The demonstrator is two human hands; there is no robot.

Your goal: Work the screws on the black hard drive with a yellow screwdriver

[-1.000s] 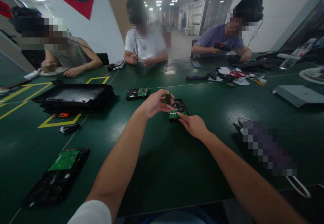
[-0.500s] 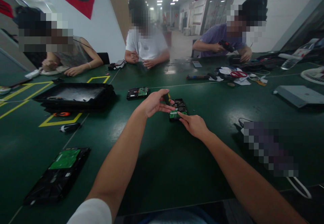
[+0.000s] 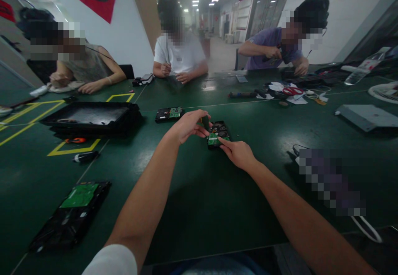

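Note:
My left hand (image 3: 190, 128) is closed around the dark, yellow-marked handle of a screwdriver (image 3: 205, 121), which stands roughly upright at the left side of a hard drive (image 3: 222, 128). The tool's tip is hidden by my fingers. The drive lies on the table with its green circuit board (image 3: 213, 139) facing up at the near end. My right hand (image 3: 241, 154) grips the drive's near right corner, index finger on the board and thumb at the edge. Another hard drive (image 3: 169, 114) lies to the left, and a larger-looking one (image 3: 70, 215) is at the near left.
Stacked black trays (image 3: 90, 111) stand at the left, near an orange tool (image 3: 75, 140) and a black-and-white object (image 3: 86, 156). A grey metal box (image 3: 370, 116) and a blurred-out item (image 3: 332, 184) lie at the right. Three people sit across the green table (image 3: 199, 208).
The fingers of my left hand have drawn back slightly to the left around the screwdriver. My right hand stays put. The person at the far right has raised an arm with a tool.

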